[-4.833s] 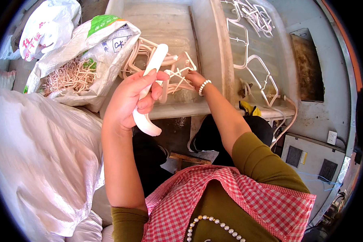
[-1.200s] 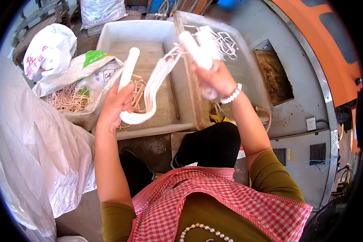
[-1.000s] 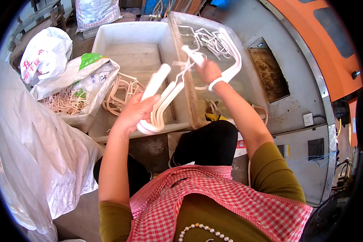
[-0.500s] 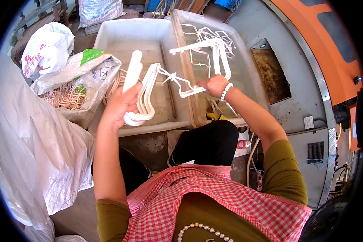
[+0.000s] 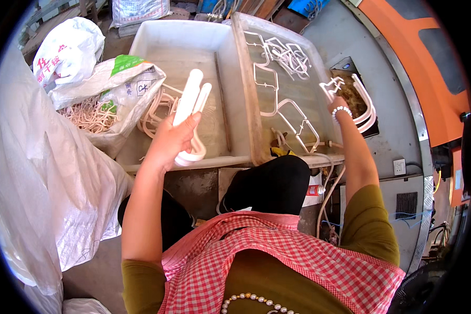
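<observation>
My left hand [image 5: 177, 137] is closed around a bundle of smooth white U-shaped plastic pieces [image 5: 189, 98], their long ends pointing up, over the front of the left white tub [image 5: 141, 55]. Off to the right, my right hand [image 5: 339, 104] grips a set of white U-shaped moulded parts [image 5: 370, 107] with thin runners between them. These parts are in front of the rusty opening [image 5: 357, 97] in the grey machine panel. Thin white angular runners [image 5: 300, 123] and a tangle of others [image 5: 288, 57] lie in the right tub [image 5: 249, 104].
To the left, an open woven sack [image 5: 141, 78] holds thin pinkish strips [image 5: 91, 115], with a tied white bag [image 5: 70, 49] behind it. Large white plastic sheeting [image 5: 57, 172] hangs nearer me. A hose [image 5: 329, 201] runs by the right tub's front. An orange machine cover [image 5: 411, 68] rises at right.
My right hand has swung right, from the tubs to the panel opening. The runner that stretched between my hands is no longer there, and another runner shows in the right tub's front.
</observation>
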